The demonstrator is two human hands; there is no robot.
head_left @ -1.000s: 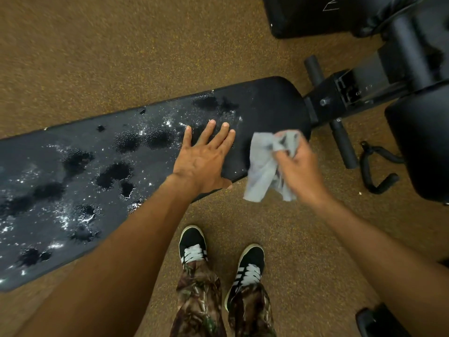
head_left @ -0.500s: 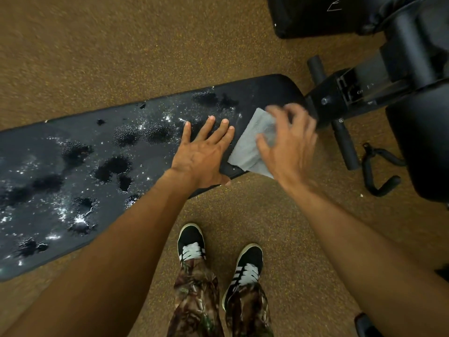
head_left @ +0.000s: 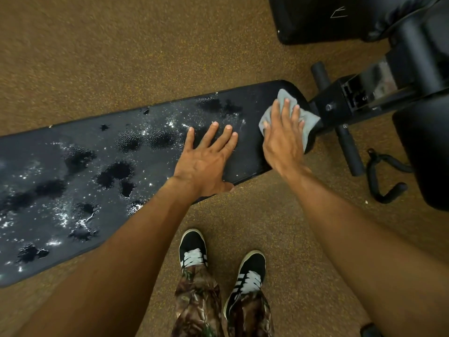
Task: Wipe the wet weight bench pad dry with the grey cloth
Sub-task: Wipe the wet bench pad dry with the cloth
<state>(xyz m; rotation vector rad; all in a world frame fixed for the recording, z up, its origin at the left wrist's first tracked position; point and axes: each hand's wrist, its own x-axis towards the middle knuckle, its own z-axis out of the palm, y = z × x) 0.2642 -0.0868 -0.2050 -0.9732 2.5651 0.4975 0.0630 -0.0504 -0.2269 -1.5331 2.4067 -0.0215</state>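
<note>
grey cloth [head_left: 312, 119], soft and creased, pressed onto the rounded right end of the weight bench pad [head_left: 60, 166] under the right hand [head_left: 284, 139], fingers straight and spread, palm down, nothing curled round the fabric. left hand [head_left: 206, 156] flat on the pad just beside, fingers spread too, thumb over the near edge, holding nothing. black textured vinyl, beaded with water drops [head_left: 126, 139] and dark puddles toward the left. a second ago pinched and dangling off the near edge; now flattened, shifted farther up toward the black metal frame [head_left: 340, 103].
</note>
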